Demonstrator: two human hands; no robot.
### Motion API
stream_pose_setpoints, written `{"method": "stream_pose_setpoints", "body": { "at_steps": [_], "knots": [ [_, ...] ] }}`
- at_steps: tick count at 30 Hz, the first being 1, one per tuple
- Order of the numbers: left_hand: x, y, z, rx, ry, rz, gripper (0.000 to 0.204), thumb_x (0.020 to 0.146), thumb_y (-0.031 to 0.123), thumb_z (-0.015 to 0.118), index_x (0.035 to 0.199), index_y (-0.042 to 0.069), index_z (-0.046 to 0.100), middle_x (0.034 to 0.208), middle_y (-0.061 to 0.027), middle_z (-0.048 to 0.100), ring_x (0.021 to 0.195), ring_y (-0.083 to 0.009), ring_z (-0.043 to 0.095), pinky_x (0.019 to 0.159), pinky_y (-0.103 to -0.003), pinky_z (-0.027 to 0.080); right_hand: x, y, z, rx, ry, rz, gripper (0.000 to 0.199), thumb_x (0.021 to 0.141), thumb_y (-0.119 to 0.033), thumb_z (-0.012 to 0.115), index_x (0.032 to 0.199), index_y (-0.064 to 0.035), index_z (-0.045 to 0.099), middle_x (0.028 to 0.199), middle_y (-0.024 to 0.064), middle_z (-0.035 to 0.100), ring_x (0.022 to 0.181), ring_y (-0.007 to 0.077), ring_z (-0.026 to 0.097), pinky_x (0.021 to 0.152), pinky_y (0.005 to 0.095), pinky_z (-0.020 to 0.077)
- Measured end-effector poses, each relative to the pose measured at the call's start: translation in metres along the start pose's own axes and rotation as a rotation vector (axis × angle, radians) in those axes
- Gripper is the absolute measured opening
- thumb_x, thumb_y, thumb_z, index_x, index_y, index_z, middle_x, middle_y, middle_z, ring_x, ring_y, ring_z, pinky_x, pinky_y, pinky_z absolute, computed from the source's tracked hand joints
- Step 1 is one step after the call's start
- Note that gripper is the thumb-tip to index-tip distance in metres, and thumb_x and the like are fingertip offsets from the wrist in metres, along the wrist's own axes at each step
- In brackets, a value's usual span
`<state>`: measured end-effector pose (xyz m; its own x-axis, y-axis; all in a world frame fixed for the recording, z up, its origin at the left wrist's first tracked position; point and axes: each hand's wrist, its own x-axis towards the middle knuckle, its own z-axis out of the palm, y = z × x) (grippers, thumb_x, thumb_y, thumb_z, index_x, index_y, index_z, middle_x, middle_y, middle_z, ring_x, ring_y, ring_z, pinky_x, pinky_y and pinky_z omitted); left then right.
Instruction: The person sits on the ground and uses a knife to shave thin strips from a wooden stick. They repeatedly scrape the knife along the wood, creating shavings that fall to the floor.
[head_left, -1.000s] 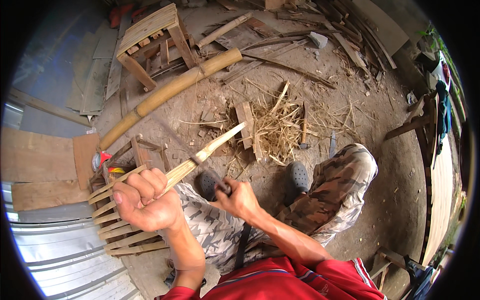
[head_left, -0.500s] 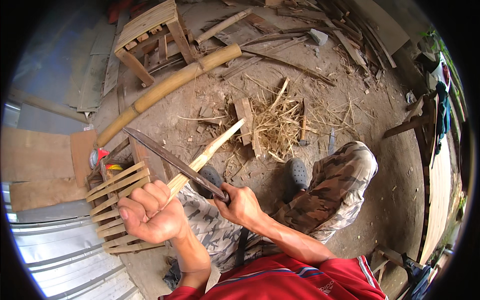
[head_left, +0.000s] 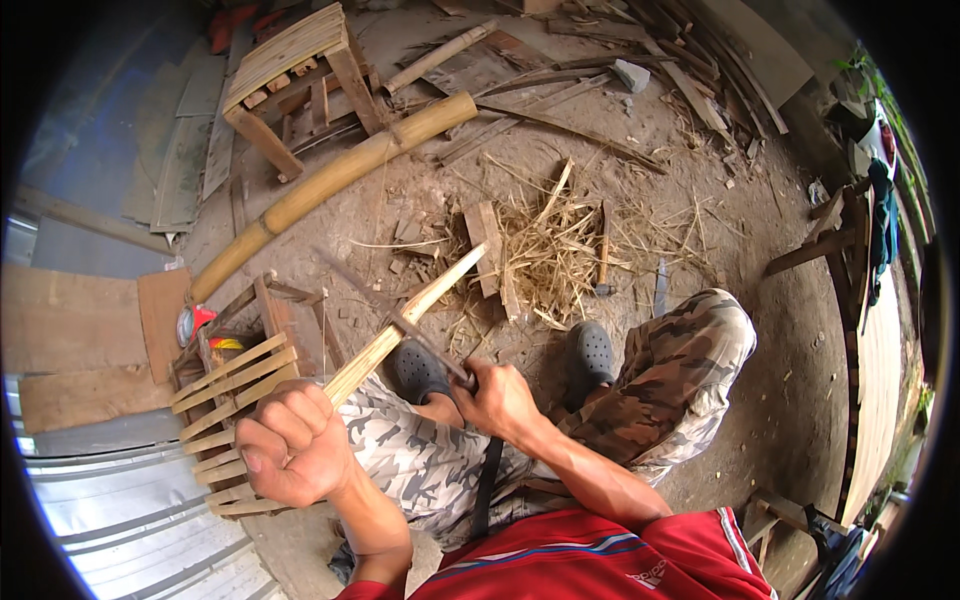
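Observation:
My left hand [head_left: 295, 445] is closed round the near end of a pale split bamboo strip [head_left: 440, 292], which slants up and away to a tapered tip. In my right hand [head_left: 500, 398] is the handle of a long machete [head_left: 437, 350]. Its dark blade crosses the strip at its middle, and the far part is smeared by motion. Beyond the strip's tip, a heap of bamboo shavings [head_left: 555, 255] covers the ground, with a short board [head_left: 484, 235] at its left side. A hammer [head_left: 604, 245] lies at the heap's right.
A thick bamboo pole [head_left: 345, 188] lies across the far left, before a low slatted bench [head_left: 285, 62]. Bamboo slats [head_left: 240, 388] fan out beside my left hand. A flat grey blade [head_left: 661, 287] lies near my right knee. Scrap planks [head_left: 690, 90] are piled at the far right.
The machete has slid forward along the strip, away from my left hand, and my right hand has shifted slightly right with it. My left hand keeps its hold on the strip.

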<state>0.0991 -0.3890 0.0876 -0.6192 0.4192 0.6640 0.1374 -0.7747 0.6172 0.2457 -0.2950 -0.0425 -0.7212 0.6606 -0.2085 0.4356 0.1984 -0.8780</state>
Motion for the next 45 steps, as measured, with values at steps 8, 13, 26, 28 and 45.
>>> {"method": "stream_pose_setpoints", "body": {
  "at_steps": [8,13,26,28,45],
  "knots": [
    [-0.006,-0.004,0.01,0.025,0.014,0.035,0.035,0.093,0.025,0.046,0.065,0.014,0.029,0.05,0.0025,0.026,0.042,-0.0098,0.018,0.041,-0.028,0.017,0.002,0.008,0.004,0.029,0.02,0.01,0.024,0.082,-0.023,0.066,0.089,-0.0007,0.063,0.064,0.0238,0.061,0.066,0.0432,0.063,0.061,0.0468,0.0512],
    [-0.003,-0.005,0.013,0.017,-0.049,0.029,0.035,0.093,0.025,0.045,0.065,0.014,0.028,0.05,0.002,0.025,0.042,-0.0099,0.018,0.041,-0.028,0.016,0.005,0.01,0.005,-0.019,0.044,-0.046,0.021,0.081,-0.022,0.066,0.09,-0.0028,0.064,0.065,0.0234,0.062,0.067,0.0429,0.064,0.063,0.0472,0.052],
    [0.012,-0.006,0.004,0.074,0.083,-0.009,0.037,0.095,0.031,0.043,0.066,0.015,0.026,0.052,0.0012,0.02,0.044,-0.011,0.015,0.046,-0.03,0.016,0.046,0.041,0.005,-0.082,0.092,0.134,0.023,0.079,-0.019,0.061,0.087,0.0026,0.066,0.067,0.0278,0.062,0.069,0.0437,0.065,0.068,0.0492,0.0529],
    [0.015,-0.005,-0.001,0.059,0.122,-0.023,0.038,0.095,0.032,0.043,0.066,0.015,0.025,0.052,0.0011,0.02,0.045,-0.0111,0.016,0.046,-0.03,0.017,0.031,0.018,0.005,-0.041,0.035,0.077,0.024,0.079,-0.02,0.063,0.086,0.0018,0.066,0.069,0.0273,0.063,0.07,0.0438,0.065,0.068,0.0486,0.053],
    [0.101,-0.041,0.022,0.123,0.145,-0.118,0.04,0.092,0.029,0.046,0.061,0.018,0.023,0.051,0.0031,0.02,0.042,-0.008,0.017,0.041,-0.025,0.016,0.09,0.066,0.019,-0.018,0.186,0.229,0.025,0.082,-0.022,0.057,0.085,-0.0008,0.07,0.074,0.0273,0.066,0.071,0.0429,0.068,0.07,0.0503,0.0547]
  ]
}}
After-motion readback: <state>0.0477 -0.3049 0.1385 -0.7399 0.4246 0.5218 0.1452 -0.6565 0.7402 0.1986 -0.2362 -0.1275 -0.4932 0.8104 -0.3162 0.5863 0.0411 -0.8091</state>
